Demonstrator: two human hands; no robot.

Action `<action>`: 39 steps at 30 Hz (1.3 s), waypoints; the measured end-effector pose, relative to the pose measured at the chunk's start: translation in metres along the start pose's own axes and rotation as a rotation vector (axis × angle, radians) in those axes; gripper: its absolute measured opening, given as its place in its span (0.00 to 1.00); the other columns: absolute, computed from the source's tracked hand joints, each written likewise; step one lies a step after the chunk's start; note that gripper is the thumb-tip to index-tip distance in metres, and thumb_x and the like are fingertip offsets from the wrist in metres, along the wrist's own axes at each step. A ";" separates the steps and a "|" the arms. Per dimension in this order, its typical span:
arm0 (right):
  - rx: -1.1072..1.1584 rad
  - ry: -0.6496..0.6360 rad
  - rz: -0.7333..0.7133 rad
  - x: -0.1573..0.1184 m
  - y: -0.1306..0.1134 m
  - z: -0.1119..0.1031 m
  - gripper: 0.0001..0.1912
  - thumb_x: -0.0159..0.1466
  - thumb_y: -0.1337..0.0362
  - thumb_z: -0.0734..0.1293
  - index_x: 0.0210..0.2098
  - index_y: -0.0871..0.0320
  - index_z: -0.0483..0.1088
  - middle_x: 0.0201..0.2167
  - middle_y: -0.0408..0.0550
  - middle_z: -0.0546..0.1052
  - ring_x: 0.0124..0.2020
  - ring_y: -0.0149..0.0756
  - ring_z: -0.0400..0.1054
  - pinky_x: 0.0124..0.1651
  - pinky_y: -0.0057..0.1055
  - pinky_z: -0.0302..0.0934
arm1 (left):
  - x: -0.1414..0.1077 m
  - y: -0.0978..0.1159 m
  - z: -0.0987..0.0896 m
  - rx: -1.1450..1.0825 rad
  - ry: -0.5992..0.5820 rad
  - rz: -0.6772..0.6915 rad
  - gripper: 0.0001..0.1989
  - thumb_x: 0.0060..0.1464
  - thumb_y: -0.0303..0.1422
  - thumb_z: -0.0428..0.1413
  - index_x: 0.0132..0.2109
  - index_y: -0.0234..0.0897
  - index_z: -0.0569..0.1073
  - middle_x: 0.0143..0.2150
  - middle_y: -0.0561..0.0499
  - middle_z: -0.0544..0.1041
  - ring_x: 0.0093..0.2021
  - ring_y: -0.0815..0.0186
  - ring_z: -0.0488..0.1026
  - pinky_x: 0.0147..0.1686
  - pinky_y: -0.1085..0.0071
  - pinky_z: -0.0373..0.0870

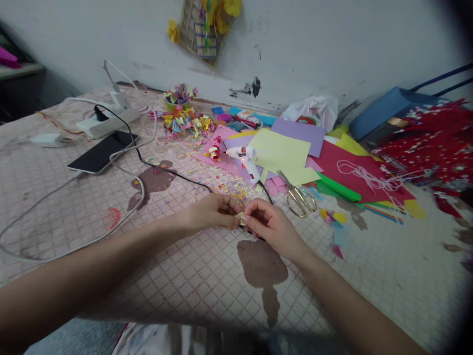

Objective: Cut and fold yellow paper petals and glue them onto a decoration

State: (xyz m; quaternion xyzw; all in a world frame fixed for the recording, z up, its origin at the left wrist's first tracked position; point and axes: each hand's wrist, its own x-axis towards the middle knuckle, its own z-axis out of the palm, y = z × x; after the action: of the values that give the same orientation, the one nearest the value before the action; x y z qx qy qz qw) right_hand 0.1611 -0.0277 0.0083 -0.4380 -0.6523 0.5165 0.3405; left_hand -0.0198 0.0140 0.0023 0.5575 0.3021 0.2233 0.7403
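A small pale yellow paper piece (240,218) is pinched between both hands near the middle of the view. My left hand (218,213) holds its left side with thumb and fingers closed. On its right side, the closed fingertips of my right hand (266,223) grip it. A white glue gun (246,160) lies just beyond the hands, its black cord running down behind them. Gold-handled scissors (298,196) rest open to the right of the glue gun, beside light yellow paper (281,153).
A tablet (103,152), a white power strip (107,123) and looping cables occupy the left side. Paper flowers (188,123) and scraps lie at the back. Coloured sheets (362,170), white string and a red glittery pile (432,143) spread to the right.
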 end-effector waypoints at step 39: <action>0.068 0.128 0.050 0.004 0.008 0.010 0.05 0.59 0.65 0.64 0.34 0.57 0.61 0.24 0.40 0.67 0.23 0.27 0.63 0.24 0.24 0.59 | -0.003 0.000 0.012 0.019 0.145 0.017 0.10 0.40 0.29 0.62 0.32 0.31 0.69 0.27 0.53 0.75 0.27 0.73 0.70 0.29 0.75 0.64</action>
State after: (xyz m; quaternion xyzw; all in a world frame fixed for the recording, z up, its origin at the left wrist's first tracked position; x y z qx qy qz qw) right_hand 0.1527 -0.0270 -0.0020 -0.4743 -0.6002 0.5177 0.3831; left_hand -0.0133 0.0039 0.0053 0.5492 0.3522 0.2665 0.7094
